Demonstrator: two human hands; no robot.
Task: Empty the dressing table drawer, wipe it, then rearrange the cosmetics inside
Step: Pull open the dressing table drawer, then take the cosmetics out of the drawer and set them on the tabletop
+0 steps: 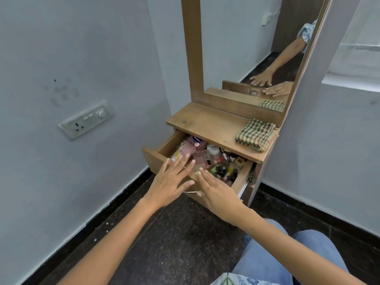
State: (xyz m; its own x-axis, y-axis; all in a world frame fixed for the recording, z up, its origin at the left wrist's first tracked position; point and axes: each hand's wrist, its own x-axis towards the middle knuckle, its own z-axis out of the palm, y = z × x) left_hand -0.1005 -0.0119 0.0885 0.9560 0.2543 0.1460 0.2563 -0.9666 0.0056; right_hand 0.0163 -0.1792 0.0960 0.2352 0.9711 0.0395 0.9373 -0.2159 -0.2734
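Blue-capped jar (197,139), label unreadable

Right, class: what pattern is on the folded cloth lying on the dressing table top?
A green and cream check; the cloth shows best in the head view.

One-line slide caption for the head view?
Both open hands reach over the open drawer of cosmetics; checked cloth waits on top.

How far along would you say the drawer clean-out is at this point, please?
Barely started. Done: the drawer is pulled open. In hand: the left hand and right hand hover open over its front edge, holding nothing. Left: the cosmetics all still sit jumbled inside, so emptying, wiping and rearranging remain. The folded checked cloth lies untouched on the table top.
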